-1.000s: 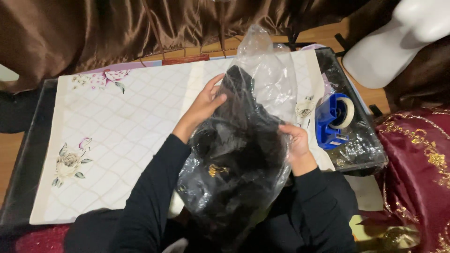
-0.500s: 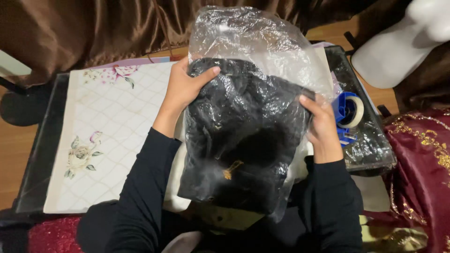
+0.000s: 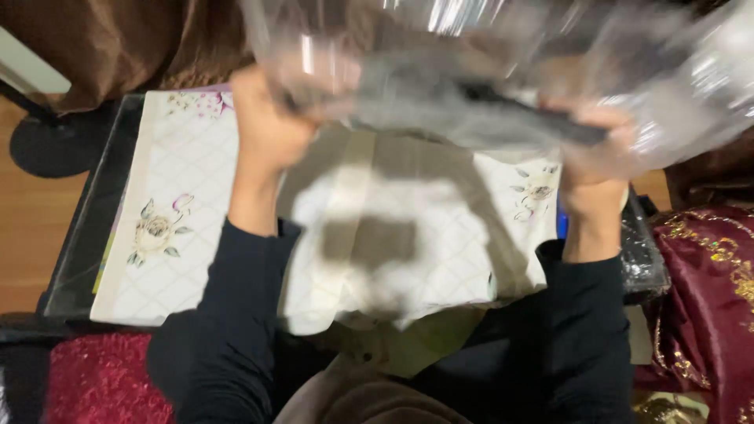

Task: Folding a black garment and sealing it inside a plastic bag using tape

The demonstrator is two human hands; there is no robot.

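Nearest the camera, two dark sleeves rise from the lap over the near edge of the worktop (image 3: 86, 235). A white cloth (image 3: 188, 259) with a diamond pattern and printed flowers covers the worktop; a shadow falls across its middle.

Above the cloth, the left hand (image 3: 267, 129) is clenched on the left edge of a clear plastic bag (image 3: 471, 71). The right hand (image 3: 589, 145) is clenched on the bag's right edge. Both grips hold firm, knuckles up. The bag is raised clear of the worktop, stretched between the hands and blurred by motion. A black garment (image 3: 534, 118) shows inside it as a dark band near the right hand; its full extent cannot be made out.

To the right, a dark red fabric with gold trim (image 3: 707, 290) lies beside the worktop. Beyond, brown satin drapery (image 3: 133, 39) hangs at the far side.

Judgement: the step in hand appears to be settling the garment into the bag while it is held up. The next move would call for both grips to stay even, so the contents do not bunch or slip to one side, and for lowering the bag onto the cloth.
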